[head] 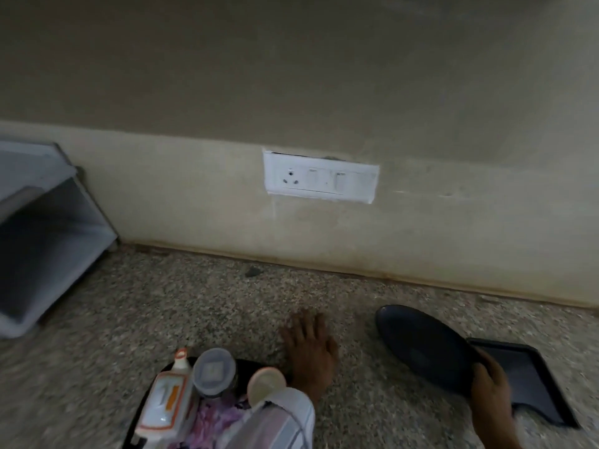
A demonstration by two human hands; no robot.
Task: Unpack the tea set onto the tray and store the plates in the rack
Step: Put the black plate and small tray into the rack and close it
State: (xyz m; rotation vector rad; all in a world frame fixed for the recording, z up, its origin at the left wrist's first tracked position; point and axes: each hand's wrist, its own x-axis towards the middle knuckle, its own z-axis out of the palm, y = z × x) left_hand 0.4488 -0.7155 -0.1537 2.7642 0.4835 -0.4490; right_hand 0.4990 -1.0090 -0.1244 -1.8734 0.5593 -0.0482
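My right hand [491,388] grips the near rim of a dark round plate [421,348], fingers curled over the edge, so the plate tilts with its far side toward the wall. It sits partly over a dark rectangular plate [531,384] lying flat on the counter [194,303]; I judge I hold it by the rim so I can carry it edge-on toward the rack [48,228].

My left hand [311,345] lies flat on the counter, fingers straight and spread, holding nothing. It rests just beside the black tray [256,364], likely to brace me while the other arm works.

The tray holds a white and orange bottle-shaped piece [165,400], a clear lidded jar [214,372] and a pale round piece [265,385], with crumpled purple wrapping [214,416] among them. So some unpacking seems done.

The rack stands at the far left against the wall, well apart from the plate. I see no plates in it, though part is out of view. The carry across the tray is the step I would take next.
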